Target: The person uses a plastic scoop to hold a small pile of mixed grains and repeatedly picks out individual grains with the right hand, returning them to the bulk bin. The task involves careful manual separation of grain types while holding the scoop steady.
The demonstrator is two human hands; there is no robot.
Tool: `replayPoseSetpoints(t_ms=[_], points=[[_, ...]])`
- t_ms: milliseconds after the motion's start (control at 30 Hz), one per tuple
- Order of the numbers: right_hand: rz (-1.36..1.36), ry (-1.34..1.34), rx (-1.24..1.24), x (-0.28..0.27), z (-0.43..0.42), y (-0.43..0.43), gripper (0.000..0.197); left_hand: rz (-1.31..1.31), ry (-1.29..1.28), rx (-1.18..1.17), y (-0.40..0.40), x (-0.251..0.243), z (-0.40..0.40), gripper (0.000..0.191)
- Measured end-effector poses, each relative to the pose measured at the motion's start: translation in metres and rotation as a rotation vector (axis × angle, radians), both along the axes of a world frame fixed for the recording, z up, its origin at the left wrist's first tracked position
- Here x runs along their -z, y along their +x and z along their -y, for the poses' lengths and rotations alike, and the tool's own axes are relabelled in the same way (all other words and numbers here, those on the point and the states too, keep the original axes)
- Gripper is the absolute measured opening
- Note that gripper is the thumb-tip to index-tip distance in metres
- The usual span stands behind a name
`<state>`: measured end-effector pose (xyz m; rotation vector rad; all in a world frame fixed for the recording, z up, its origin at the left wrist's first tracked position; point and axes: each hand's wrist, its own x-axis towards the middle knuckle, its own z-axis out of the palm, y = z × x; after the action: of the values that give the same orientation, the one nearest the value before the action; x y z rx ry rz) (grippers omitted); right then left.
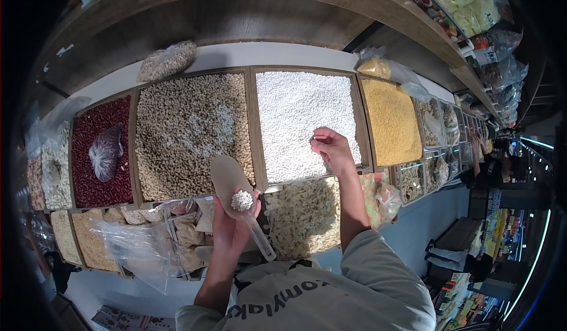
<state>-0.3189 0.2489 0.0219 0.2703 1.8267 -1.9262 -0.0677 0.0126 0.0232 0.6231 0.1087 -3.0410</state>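
My left hand (231,233) holds a translucent plastic scoop (227,176) from below, its bowl pointing away from me and its handle towards my body. A small heap of white round grains (242,201) lies in the scoop near the handle. My right hand (332,149) is over the bin of white grains (305,105), thumb and fingertips drawn together. Whether a tiny grain is pinched between them cannot be seen. Left of that bin is a bin of beige-brown grains (177,109), with white grains (208,127) scattered over its middle and the scoop tip over its near edge.
Dark red beans (102,123) with a tied bag on top lie further left; yellow millet-like grain (392,118) is to the right. Dried pale flakes (305,216) fill a nearer bin. A loose plastic bag (137,247) drapes over the front bins. People stand far right.
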Motion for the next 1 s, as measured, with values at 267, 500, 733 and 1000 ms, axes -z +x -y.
replayPoseSetpoints(t_ms=[267,500,733,1000], points=[[-0.135,0.151,0.020,0.000,0.011,0.006,0.016,-0.013,0.008,0.012,0.000,0.002,0.002,0.063],[-0.070,-0.001,0.032,-0.005,-0.001,0.002,0.012,0.007,-0.012,0.010,-0.003,-0.004,0.001,0.061],[0.037,-0.248,0.074,-0.007,-0.007,0.005,0.016,0.045,-0.042,0.011,-0.004,-0.006,0.001,0.061],[-0.073,0.078,0.034,-0.016,-0.010,0.007,0.017,0.003,-0.093,0.026,-0.002,-0.002,0.002,0.062]])
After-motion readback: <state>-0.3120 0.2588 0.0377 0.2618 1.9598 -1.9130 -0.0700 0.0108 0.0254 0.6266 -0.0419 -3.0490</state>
